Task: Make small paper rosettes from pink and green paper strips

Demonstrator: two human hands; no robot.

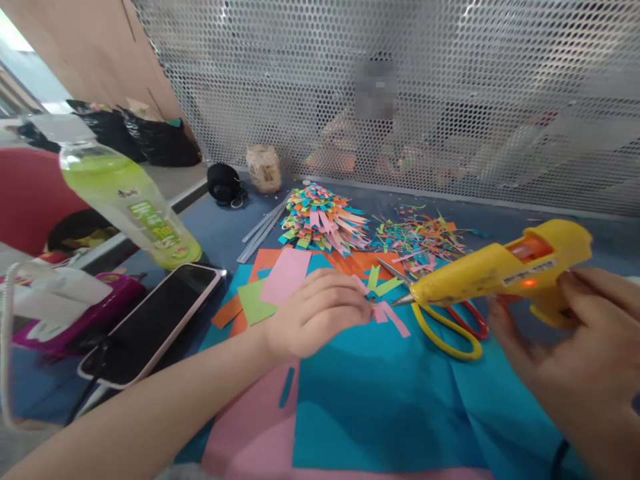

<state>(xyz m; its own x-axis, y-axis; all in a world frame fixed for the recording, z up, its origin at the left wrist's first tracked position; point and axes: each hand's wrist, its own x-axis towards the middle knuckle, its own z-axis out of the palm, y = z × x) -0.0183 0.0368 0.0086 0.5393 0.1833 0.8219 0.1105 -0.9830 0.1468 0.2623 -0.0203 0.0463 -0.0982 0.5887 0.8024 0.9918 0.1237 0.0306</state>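
My right hand (595, 353) grips a yellow hot glue gun (490, 270) with an orange light on its side. The metal nozzle points left, close to my left fingertips. My left hand (325, 310) is closed in a pinch over the blue paper (370, 400), with small paper strips (393, 317) in pink and green at its fingertips. Exactly which strips it holds is partly hidden. Scissors (447, 331) with one yellow and one red handle loop lie under the gun. Cut pieces of pink paper (285, 277), green and orange lie left of my hand.
Behind lie a heap of fringed colourful paper strips (323, 217), thin paper scraps (425, 237) and clear glue sticks (263, 230). On the left are a phone (153, 323), a drink bottle (130, 200), and white plugs on a purple power strip (127, 293). A perforated metal panel (280, 80) stands behind.
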